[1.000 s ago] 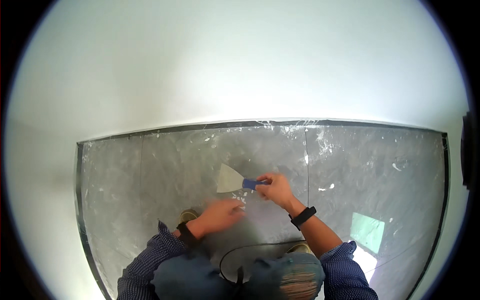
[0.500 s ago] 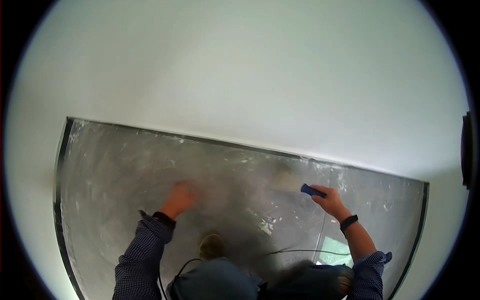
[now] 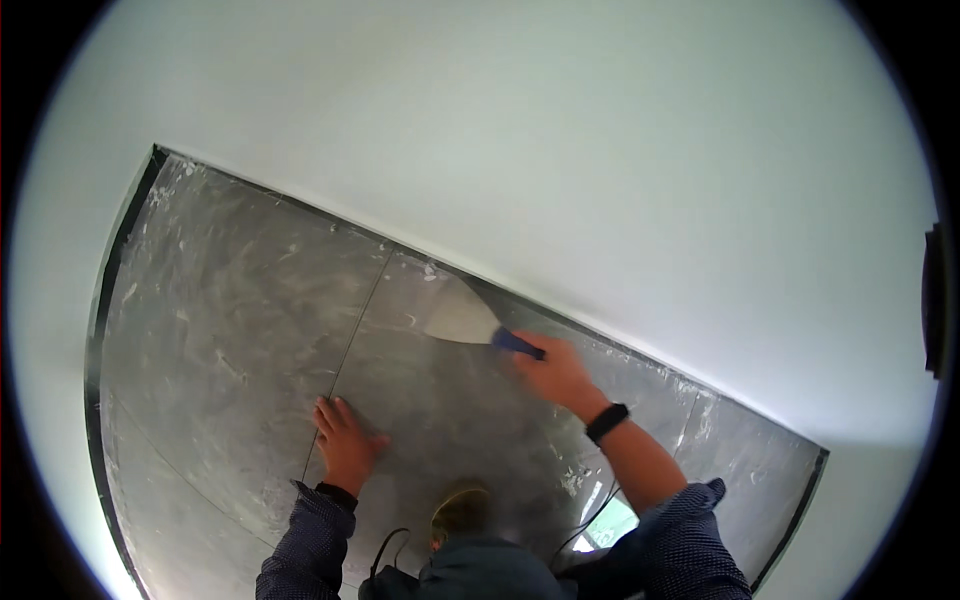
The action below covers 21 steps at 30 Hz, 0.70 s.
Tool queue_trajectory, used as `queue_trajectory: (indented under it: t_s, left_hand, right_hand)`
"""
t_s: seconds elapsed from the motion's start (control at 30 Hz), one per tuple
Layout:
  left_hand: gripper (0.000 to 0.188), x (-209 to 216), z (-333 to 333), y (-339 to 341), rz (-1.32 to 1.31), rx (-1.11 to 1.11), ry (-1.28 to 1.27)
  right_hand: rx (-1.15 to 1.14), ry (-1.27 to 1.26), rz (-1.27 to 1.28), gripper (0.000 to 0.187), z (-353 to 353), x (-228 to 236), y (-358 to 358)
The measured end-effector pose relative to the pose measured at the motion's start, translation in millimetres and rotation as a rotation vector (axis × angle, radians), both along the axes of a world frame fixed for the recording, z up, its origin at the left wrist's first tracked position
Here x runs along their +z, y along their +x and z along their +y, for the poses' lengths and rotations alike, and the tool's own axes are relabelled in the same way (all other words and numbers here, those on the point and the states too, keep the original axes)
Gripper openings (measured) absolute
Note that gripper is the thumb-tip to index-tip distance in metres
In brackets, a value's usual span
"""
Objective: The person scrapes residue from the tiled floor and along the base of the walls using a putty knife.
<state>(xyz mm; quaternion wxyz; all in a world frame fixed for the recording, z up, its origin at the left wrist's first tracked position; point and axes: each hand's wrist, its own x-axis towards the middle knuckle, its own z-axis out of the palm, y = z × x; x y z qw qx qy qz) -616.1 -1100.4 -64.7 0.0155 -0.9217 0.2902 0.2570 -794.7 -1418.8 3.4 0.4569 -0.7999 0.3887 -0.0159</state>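
My right hand (image 3: 556, 370) is closed round the blue handle of a putty knife (image 3: 462, 314). Its wide, pale blade points left and lies against the grey tiled floor (image 3: 250, 320), close to the foot of the white wall. White smears and specks mark the floor, with a few white bits (image 3: 430, 271) just beyond the blade. My left hand (image 3: 346, 443) rests on the tiles beside a joint line, its fingers spread and nothing in it.
A white wall (image 3: 560, 150) rises ahead, with a dark strip (image 3: 360, 230) along its base. Side walls bound the floor left and right. My shoe (image 3: 460, 510) stands near the lower edge. A thin black cable (image 3: 385, 545) hangs by my legs. Bright light reflects off the floor at lower right.
My right hand has swung the putty knife leftward and up toward the wall's base. My left hand, blurred before, is now lower and still on the floor. The whole view has turned.
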Motion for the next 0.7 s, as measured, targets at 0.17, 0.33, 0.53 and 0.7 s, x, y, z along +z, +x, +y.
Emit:
queue_trajectory:
  t_s: [0.17,0.33,0.53,0.7]
  left_hand:
    - [0.113,6,1,-6,-0.021,-0.011,0.028]
    - [0.114,20,-26,-1,0.082,0.022,0.104]
    - [0.118,31,-28,-1,0.137,0.105,0.076]
    - [0.097,-9,-20,9,-0.074,-0.142,0.023]
  right_hand:
    - [0.006,-0.03,0.202,0.04,-15,29,-29]
    - [0.064,-0.095,-0.021,0.041,-8,-24,51]
    - [0.04,-0.162,0.083,0.039,61,-35,79]
    - [-0.31,0.033,-0.152,0.036,129,-27,10]
